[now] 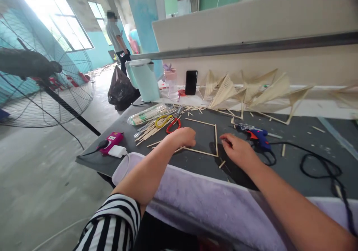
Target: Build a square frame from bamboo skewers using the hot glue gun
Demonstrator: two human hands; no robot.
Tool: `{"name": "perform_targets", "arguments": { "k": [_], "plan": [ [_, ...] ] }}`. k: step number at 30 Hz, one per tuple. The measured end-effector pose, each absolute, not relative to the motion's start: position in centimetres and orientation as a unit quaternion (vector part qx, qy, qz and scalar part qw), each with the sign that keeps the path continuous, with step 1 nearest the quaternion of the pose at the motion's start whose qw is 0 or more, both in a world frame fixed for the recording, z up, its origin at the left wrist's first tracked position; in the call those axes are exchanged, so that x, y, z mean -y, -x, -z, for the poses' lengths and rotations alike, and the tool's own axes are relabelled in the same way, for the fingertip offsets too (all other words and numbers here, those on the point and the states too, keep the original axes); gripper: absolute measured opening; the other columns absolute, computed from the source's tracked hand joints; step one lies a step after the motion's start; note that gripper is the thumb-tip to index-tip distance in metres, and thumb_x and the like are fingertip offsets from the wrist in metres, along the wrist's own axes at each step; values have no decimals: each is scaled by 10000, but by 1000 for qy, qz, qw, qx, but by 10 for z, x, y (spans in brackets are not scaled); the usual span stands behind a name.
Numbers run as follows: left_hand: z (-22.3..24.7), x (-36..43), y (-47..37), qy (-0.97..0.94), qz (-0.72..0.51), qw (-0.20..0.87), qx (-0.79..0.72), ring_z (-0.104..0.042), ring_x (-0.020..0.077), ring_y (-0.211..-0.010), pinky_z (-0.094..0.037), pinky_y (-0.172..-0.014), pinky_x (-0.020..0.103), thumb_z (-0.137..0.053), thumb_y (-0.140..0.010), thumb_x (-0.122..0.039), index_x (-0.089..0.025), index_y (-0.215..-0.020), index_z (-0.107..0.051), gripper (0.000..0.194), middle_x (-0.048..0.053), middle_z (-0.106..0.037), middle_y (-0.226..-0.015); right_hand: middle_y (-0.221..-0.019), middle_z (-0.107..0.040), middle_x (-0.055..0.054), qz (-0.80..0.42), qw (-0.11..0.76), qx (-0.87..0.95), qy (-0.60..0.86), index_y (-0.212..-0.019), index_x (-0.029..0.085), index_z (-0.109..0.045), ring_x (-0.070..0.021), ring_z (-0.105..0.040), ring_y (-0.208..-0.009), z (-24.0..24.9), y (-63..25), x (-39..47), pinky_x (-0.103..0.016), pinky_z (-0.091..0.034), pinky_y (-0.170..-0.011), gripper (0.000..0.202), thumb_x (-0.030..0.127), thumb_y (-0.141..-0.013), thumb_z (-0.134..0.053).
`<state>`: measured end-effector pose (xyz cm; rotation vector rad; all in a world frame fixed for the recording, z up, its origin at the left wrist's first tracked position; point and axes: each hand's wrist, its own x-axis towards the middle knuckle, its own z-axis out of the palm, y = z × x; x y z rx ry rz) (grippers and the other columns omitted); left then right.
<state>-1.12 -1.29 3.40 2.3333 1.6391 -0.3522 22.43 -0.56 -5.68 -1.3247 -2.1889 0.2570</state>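
Thin wooden sticks lie on the dark tabletop as a three-sided outline, with a top stick (200,121), a right-hand stick (216,140) and a bottom stick (201,152). My left hand (186,137) is closed over the left end of the bottom stick, and whatever its fingers grip is hidden. Just right of the outline, my right hand (236,149) has its thumb and fingers bent and slightly apart, with nothing visible between them. A blue hot glue gun (260,138) lies beyond that hand. Scissors (173,122) with yellow and red handles rest behind my left hand.
Loose sticks (152,132) and a plastic-wrapped bundle (149,113) lie to the left, near a pink power strip (114,141). Stick models (251,91), a phone (191,82) and a pitcher (145,80) stand behind. A black cord (316,174) crosses the right. A fan (46,72) stands left; a person (116,38) is farther back.
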Motion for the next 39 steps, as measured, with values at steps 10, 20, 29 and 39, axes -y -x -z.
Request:
{"name": "perform_targets", "arguments": {
  "k": [10, 20, 29, 39],
  "plan": [
    [-19, -13, 44, -751, -98, 321, -568, -565, 116, -616, -406, -561, 220, -563, -721, -226, -172, -787, -605, 95, -14, -635, -661, -955, -743, -85, -123, 245, 818, 506, -1043, 176, -691, -221, -685, -888, 49, -223, 5, -322, -494, -813, 251, 190, -893, -491],
    [-20, -10, 40, -721, -171, 432, -514, -541, 81, -594, -410, -565, 200, -562, -840, -221, -150, -963, -635, 159, -22, -576, -687, -954, -739, -66, -119, 224, 820, 513, -1012, 197, -702, -206, -668, -872, 44, -226, 7, -302, -473, -790, 218, 172, -890, -523],
    [-19, 5, 5, -829, -127, 328, -435, -577, 107, -746, -454, -725, 229, -519, -843, -289, -164, -968, -680, 239, -5, -667, -839, -901, -737, -61, -151, 194, 804, 542, -964, 183, -727, -183, -641, -810, 39, -229, 6, -277, -438, -727, 181, 196, -881, -567],
    [-6, 6, -12, -883, 17, 257, -393, -533, 112, -723, -370, -685, 225, -587, -773, -249, -184, -811, -661, 106, -17, -634, -773, -842, -717, -7, -256, 228, 828, 444, -900, 202, -728, -146, -630, -787, 42, -230, 3, -256, -439, -733, 117, 177, -840, -630]
  ]
}}
